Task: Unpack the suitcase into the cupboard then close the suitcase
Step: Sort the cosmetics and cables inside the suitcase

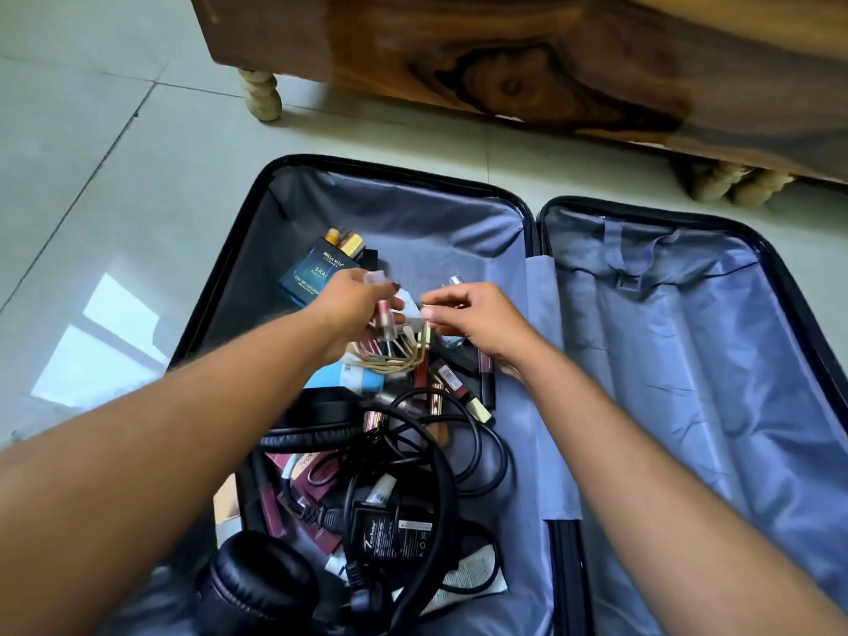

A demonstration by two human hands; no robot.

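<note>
The black suitcase [532, 222] lies open on the floor, lined in grey-blue. Its left half holds a heap of small things. My left hand [353, 309] grips a bunch of small cosmetic tubes [384, 321] and beige bangles [390, 360] above the heap. My right hand [477, 319] pinches a gold-capped lip gloss tube [424, 346] that hangs down. A blue cologne box [312, 275] lies behind my left hand. Black headphones [261, 576], a power adapter [385, 534] with black cables and several lipsticks [449, 383] fill the near part. The right half [679, 360] holds nothing.
A dark wooden cupboard [527, 62] on pale turned legs [264, 96] stands just behind the suitcase. Pale floor tiles [92, 176] spread to the left, with a bright window reflection on them.
</note>
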